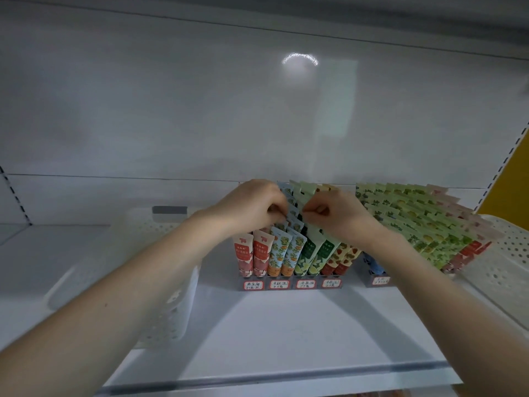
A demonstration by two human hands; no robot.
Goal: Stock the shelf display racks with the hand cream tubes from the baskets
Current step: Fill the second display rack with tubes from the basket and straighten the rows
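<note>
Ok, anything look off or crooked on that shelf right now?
Only the right rack's tubes: they fan out and lean right toward the right basket, while the left rack's tubes stand straighter in their lanes. The wide lens may exaggerate this. Nothing spilled or damaged shows.

Both my arms are bare and stretched toward the far side, forearms coming in from the near left and near right corners and angling toward each other. My left hand (254, 206) is knuckles-up with the fingers curled down, tips pinching the tops of the hand cream tubes (292, 222). My right hand (335, 214) sits just beside it, thumb and forefinger pinched on a tube top too, other fingers tucked in.
</note>
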